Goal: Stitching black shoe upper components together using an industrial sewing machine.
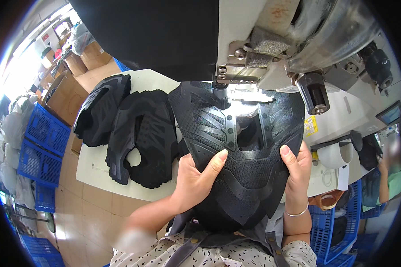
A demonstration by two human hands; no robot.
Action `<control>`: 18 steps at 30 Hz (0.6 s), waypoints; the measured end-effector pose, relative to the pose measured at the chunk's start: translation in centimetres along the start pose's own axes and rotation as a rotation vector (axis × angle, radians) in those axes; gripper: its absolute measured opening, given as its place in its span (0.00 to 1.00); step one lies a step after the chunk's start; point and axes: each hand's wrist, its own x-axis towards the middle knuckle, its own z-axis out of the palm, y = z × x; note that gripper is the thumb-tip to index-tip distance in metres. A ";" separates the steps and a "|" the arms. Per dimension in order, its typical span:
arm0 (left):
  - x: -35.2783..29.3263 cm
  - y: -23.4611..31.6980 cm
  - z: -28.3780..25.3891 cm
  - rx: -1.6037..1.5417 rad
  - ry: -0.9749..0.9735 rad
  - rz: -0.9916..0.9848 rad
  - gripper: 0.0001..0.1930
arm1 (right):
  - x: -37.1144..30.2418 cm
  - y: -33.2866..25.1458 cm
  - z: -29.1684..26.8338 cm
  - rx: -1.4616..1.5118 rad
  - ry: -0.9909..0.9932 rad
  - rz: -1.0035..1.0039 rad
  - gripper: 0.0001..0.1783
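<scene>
A black shoe upper [249,171] with eyelet holes and raised stripes lies spread under the head of a sewing machine [263,49]. My left hand [199,178] grips its left edge, thumb on top and fingers underneath, hidden. On the opposite edge my right hand [297,171] pinches it the same way, a bracelet at the wrist. A bright lamp lights the upper's far end by the machine's needle area, where glare hides detail. To the left, two piles of similar black uppers [140,133] rest on the pale table [91,167].
Blue crates [42,142] and cardboard boxes [64,98] stand left beyond the tiled floor. On the right are a white cup-shaped object [336,155], a blue basket [329,231] and another person's arm [383,182]. The machine's black guard [156,35] overhangs the far side.
</scene>
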 end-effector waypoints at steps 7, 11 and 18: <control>1.6 1.0 0.3 -0.072 0.036 0.012 0.08 | 1.3 0.9 0.1 -0.026 -0.046 -0.015 0.18; 3.3 0.8 -0.4 -0.005 -0.017 0.029 0.09 | 2.6 1.1 0.2 -0.015 -0.053 -0.039 0.18; 5.9 1.0 -0.7 -0.008 -0.025 0.017 0.08 | 5.2 1.2 0.6 0.027 -0.018 -0.022 0.10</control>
